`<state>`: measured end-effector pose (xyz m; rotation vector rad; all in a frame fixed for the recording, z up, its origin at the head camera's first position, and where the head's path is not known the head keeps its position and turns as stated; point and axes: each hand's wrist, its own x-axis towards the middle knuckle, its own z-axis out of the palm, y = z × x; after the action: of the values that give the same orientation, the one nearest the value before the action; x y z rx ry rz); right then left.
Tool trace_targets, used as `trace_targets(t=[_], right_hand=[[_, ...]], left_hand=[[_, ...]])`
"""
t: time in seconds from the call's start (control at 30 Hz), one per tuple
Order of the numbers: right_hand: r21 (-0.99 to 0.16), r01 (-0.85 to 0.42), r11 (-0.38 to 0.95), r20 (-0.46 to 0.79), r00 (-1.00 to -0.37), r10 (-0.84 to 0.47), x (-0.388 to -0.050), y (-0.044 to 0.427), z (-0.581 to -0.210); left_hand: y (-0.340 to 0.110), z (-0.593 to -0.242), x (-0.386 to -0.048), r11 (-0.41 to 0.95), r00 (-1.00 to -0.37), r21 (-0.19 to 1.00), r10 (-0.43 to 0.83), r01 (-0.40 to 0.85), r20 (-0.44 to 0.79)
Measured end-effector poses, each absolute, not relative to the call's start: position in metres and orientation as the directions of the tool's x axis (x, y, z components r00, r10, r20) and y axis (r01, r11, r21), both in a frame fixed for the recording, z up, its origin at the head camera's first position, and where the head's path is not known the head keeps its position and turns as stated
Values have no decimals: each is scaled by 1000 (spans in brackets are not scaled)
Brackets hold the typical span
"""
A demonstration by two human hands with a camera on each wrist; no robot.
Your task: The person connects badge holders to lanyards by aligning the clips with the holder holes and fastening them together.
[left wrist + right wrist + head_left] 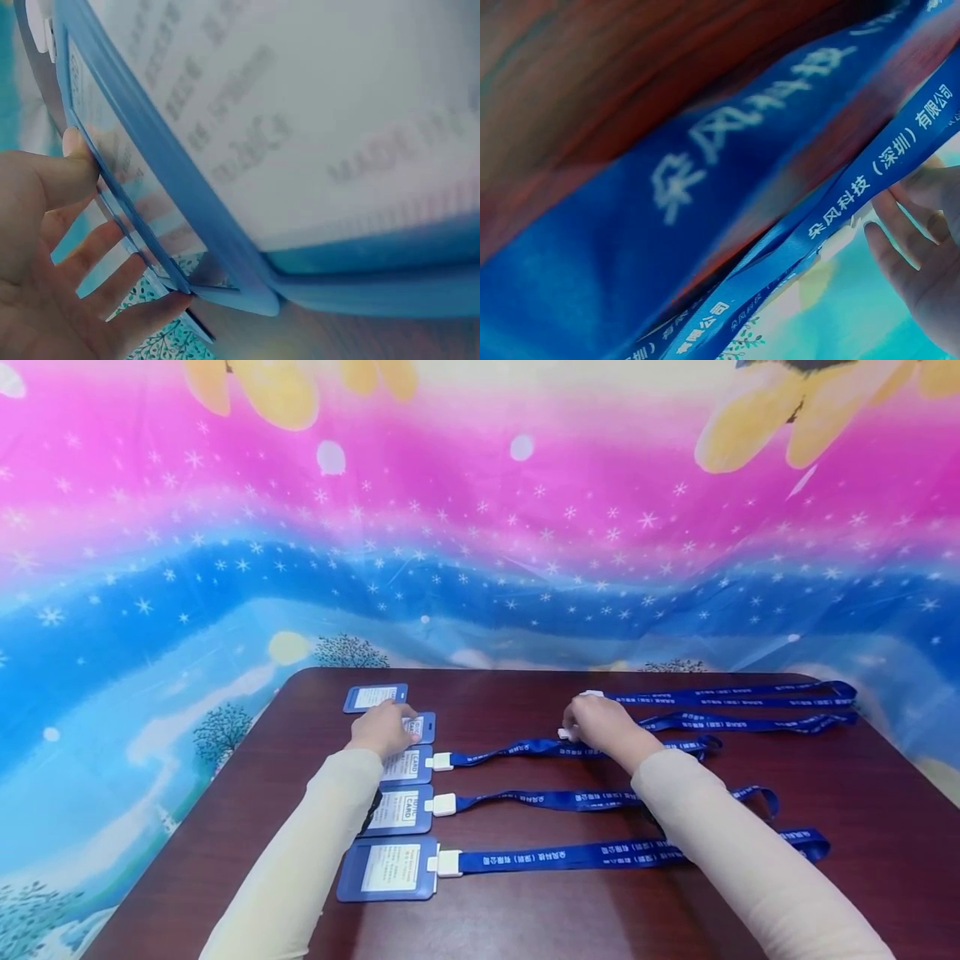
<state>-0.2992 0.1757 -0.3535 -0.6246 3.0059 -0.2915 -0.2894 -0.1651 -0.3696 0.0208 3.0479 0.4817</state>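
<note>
My left hand (381, 729) is over a blue badge holder (427, 727), second from the back in the left column. In the left wrist view its thumb (71, 169) lies at one edge of a holder and the fingers reach along the other side. To the right, my right hand (607, 727) pinches the white clip end (564, 734) of a blue lanyard (720, 722) printed with white characters. Seen from the right wrist, the fingers (904, 251) are bent behind blue straps, which partly hide the pinch.
Three badge holders nearer me, the closest (352, 870) among them, are joined by white clips (450, 863) to lanyards (555, 857) stretching right. A separate holder (362, 698) lies at the back left, and another lanyard (750, 700) at the back right. Behind the brown table (525, 918) hangs a patterned cloth (480, 518).
</note>
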Motion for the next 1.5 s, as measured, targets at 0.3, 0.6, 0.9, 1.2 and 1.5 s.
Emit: trace_targets(t=[0.3,0.6,0.9,1.2,1.5], right_hand=[[-181,-392,902,-40,-913,-405,-307,155,-357],[-77,-464,882,-50,-882,-468,-311,112,-356],[-15,-479,878,-58,-876,-479,-314,71,-354],[110,-491,864,-2,-870,-494,-312,33,-356],[195,-530,825,-27,-844,-536,-307,10,-353]], left_hand=[[-162,-372,-283,955,-999,297,9,-1,-34],[-157,-371,-279,959,-999,283,-20,-28,-32],[-156,-367,-279,960,-999,279,-26,-33,-27],[-159,-366,-280,959,-999,280,-21,-29,-30],[-158,-366,-284,962,-999,271,-16,-28,-46]])
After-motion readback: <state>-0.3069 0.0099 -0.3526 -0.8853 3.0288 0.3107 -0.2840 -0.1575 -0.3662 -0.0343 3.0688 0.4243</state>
